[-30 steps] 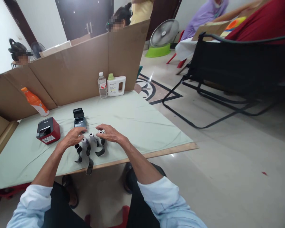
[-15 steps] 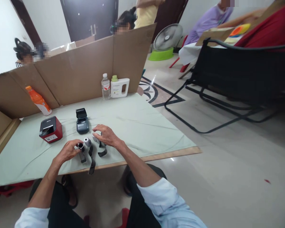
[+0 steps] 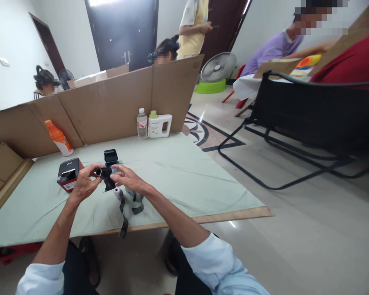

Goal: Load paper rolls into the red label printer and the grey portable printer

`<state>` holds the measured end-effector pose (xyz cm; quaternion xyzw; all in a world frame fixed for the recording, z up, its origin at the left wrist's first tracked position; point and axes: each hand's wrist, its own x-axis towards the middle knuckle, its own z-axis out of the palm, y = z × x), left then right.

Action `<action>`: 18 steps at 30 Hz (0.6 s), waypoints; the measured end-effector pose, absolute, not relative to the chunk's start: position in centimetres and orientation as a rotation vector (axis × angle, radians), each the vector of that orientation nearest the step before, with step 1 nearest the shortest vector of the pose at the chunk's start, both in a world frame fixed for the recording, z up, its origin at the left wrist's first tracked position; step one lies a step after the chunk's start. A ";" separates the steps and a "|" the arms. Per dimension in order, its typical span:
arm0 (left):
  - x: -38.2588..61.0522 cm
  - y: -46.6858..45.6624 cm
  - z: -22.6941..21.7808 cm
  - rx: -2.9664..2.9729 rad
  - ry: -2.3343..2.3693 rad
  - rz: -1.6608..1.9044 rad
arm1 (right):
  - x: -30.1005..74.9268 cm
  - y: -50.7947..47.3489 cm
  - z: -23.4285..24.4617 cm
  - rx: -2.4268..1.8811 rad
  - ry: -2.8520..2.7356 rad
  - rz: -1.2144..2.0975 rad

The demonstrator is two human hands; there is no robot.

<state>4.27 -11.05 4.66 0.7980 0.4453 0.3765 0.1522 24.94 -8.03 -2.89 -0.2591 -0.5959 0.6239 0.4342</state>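
Note:
My left hand (image 3: pixel 86 183) and my right hand (image 3: pixel 129 180) are raised over the near part of the table, both closed on a small roll of dark strip (image 3: pixel 105 173). Its round hollow end faces left, and a short dark piece hangs beneath. Just behind, a small dark device with its lid (image 3: pixel 111 155) up, which looks like a portable printer, is partly hidden by my hands. Below them lies a small whitish roll (image 3: pixel 118 193) with a dark strip (image 3: pixel 123 223) trailing over the table edge. Another dark curled strip (image 3: pixel 138 208) lies to its right, under my right forearm.
A red and black box-shaped device (image 3: pixel 69 174) sits left of my hands. An orange bottle (image 3: pixel 59 138), a water bottle (image 3: pixel 142 124) and a white jug (image 3: pixel 160 125) stand along the cardboard screen (image 3: pixel 110 104). A black folding chair (image 3: pixel 307 114) is at the right; other people are beyond.
My left hand has lifted a roll from the table. My right hand has moved left from the right-hand roll and joined it on the lifted one. The view has tilted up slightly.

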 end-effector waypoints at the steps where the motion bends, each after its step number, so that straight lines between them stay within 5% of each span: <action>1: 4.5 -10.6 4.6 2.275 1.257 1.103 | 24.6 -7.9 -2.8 -0.612 -1.449 1.611; 18: 5.6 -9.9 3.9 1.813 1.061 1.070 | 23.4 -7.6 -2.0 -0.490 -1.279 1.596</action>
